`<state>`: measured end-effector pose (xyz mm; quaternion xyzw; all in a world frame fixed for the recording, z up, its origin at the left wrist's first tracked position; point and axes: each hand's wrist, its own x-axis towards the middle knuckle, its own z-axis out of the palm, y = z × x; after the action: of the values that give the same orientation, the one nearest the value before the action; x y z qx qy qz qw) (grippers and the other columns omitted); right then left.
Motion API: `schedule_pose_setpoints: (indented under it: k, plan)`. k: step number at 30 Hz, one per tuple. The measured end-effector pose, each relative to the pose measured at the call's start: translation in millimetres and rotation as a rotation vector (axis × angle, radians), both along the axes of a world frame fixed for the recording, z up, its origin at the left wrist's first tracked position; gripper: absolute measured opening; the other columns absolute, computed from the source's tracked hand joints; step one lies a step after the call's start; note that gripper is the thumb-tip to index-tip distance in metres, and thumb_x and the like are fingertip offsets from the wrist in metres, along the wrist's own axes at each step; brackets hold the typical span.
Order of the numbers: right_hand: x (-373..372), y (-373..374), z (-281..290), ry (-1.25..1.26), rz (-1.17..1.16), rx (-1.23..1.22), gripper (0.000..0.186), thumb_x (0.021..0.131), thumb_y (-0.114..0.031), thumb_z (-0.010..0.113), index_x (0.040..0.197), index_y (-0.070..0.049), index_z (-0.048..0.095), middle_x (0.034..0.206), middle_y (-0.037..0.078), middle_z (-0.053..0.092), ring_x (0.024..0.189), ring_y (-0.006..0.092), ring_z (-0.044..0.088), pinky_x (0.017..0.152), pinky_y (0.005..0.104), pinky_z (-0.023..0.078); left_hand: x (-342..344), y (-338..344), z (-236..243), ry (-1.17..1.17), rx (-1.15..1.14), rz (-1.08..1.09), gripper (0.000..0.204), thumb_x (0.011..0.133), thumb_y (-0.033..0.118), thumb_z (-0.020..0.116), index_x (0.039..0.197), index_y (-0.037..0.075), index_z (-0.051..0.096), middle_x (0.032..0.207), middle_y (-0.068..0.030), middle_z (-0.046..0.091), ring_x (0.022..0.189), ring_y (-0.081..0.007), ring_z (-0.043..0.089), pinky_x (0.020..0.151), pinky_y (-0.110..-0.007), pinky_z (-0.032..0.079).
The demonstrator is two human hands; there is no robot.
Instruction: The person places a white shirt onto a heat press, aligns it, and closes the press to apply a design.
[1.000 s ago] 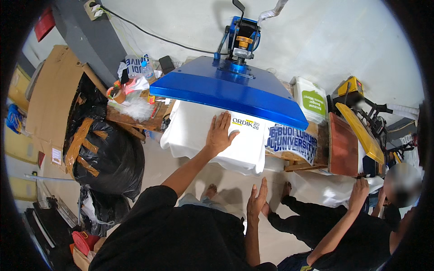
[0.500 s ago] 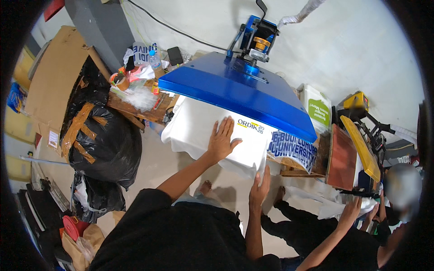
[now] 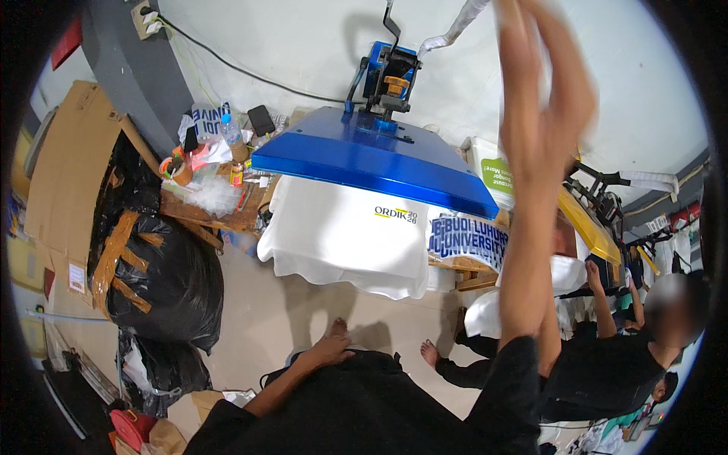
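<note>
Cloth of soft white fabric [image 3: 334, 239], with a small dark-and-yellow print toward its right side, lies under and in front of the wide flat blue metal press plate [image 3: 371, 161]. It juts out past the front edge of the brown wooden table [image 3: 180, 212], its wavy hem hanging free above the pale tiled floor [image 3: 303, 322]. What bears it from below is hidden.

Neither hand is on the cloth. The left hand [image 3: 331, 350] rests low at the waist, near the lower part of the black shirt [image 3: 341, 402]; whether its fingers close on anything, I cannot tell. The right hand [image 3: 541, 114] is lifted high beside the press plate, blurred, its fingertips cut off by the upper edge, so its grip cannot be told either.

Just beside the cloth on its right, a white sheet with bold blue lettering [image 3: 468, 244] droops over the table's front edge. Toward the table's left end stands a clear plastic bottle with a blue cap [image 3: 230, 130].

The cloth should handle as light and limp, sliding and creasing easily rather than breaking. The two front corners of the hem look the best hold, pinched evenly, with fingers kept off the print.
</note>
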<state>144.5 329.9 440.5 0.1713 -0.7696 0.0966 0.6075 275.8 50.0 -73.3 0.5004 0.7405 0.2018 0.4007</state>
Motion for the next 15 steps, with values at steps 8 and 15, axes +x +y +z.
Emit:
schedule_pose_setpoints:
  k: [8,15]
  plan:
    - [-111,5,148,-0.554,-0.739,0.060,0.085,0.083,-0.073,0.051,0.101,0.009,0.067,0.098,0.030,0.066,0.096,0.0414,0.065,0.082,0.0441,0.052,-41,8,131,-0.080,0.309,0.307,0.043,0.097,0.023,0.053,0.133,0.000,0.049,0.135,-0.0224,0.052,0.115,-0.0317,0.058,0.094,-0.038,0.046]
    - [-6,-92,-10,-0.859,-0.600,0.221,0.066,0.071,-0.066,0.070,0.071,0.000,0.068,0.070,0.021,0.065,0.068,0.0337,0.067,0.061,0.0412,0.052,-82,-3,340,0.111,1.134,0.496,0.040,0.095,0.011,0.052,0.132,-0.002,0.050,0.128,-0.0200,0.058,0.114,-0.0313,0.059,0.097,-0.042,0.045]
